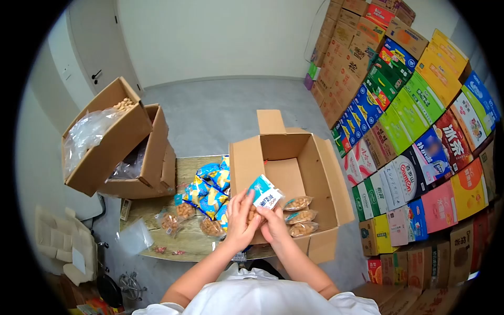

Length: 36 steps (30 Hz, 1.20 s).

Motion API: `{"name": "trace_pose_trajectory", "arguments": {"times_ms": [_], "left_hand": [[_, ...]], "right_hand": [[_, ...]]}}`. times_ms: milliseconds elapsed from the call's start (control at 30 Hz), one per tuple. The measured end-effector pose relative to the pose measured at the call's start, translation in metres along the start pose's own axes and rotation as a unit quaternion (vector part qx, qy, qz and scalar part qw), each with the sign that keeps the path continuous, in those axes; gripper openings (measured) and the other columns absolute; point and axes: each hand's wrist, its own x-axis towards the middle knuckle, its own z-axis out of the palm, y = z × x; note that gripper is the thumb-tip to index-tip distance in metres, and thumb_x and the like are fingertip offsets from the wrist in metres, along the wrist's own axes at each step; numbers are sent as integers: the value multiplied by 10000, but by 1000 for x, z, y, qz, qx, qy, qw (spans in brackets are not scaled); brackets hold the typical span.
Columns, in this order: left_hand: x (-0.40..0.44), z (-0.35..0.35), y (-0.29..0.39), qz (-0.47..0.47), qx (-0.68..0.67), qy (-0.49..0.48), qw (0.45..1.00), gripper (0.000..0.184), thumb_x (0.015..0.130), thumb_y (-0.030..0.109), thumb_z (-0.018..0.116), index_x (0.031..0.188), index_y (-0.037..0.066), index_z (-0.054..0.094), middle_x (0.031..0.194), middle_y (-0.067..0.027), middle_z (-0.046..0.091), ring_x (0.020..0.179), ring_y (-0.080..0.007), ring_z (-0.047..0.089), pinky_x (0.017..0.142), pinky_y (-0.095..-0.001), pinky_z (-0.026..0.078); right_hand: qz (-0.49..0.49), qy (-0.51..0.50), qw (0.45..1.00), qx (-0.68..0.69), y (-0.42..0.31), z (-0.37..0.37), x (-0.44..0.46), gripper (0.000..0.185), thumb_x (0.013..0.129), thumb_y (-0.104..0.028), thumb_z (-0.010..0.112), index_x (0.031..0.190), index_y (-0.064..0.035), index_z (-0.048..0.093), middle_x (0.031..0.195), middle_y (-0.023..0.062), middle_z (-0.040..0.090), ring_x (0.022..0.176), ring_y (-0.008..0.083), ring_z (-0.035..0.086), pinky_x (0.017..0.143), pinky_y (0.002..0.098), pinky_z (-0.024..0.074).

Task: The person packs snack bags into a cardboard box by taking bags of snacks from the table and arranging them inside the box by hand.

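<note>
Both hands point(257, 218) holding nut packet point(264, 194) (blue-white top), near open carton point(324, 191)

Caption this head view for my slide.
Two hands hold a snack packet above an open cardboard box on a table.

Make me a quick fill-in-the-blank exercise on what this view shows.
The left hand and right hand hold a packet with a blue-and-____ label.
The open cardboard box has ____ snack pouches inside.
The door has a ____ handle.

Missing words: white; three; black.
</note>
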Motion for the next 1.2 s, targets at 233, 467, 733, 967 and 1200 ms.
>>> {"name": "trace_pose_trajectory", "arguments": {"times_ms": [233,467,733,967,1200], "left_hand": [[16,30,-13,-184,-344,-30,920,688,739,132,799,1318,23,444,1144,-69,606,1017,-186,610,912,-309,484],[20,67,-6,-352,-466,-90,807,602,793,149,772,1295,35,461,1022,-45,649,780,-94,640,533,-201,502],[23,92,-4,-367,-483,-117,786,399,851,236,720,1181,61,582,936,-25,670,732,-81,637,539,-221,509],[-2,104,-9,-75,-129,-21,989,701,837,179,669,1415,15,307,1114,-162,578,1097,-287,569,994,-448,434],[-16,98,-13,108,143,-156,971,235,784,266,650,923,76,662,970,-92,602,1174,-316,486,1098,-643,155]], "right_hand": [[9,33,996,79,-37,-49,13,368,859,-82,583,1215,-19,514,1165,99,610,1089,233,589,987,404,456],[-213,2,887,-410,-86,-84,2,759,853,-338,700,1394,8,297,1419,204,370,1321,313,384,1090,439,307],[-443,-289,410,-743,-122,-115,39,704,628,-270,796,1266,-142,528,1377,102,472,1291,310,438,1063,493,358],[-346,-168,470,-795,-123,-135,104,328,675,-117,682,991,-93,594,1020,87,663,969,253,629,785,374,505],[-128,-115,334,-927,-56,-192,157,232,761,-127,619,991,-138,595,1022,71,660,989,267,611,784,408,489]]}}
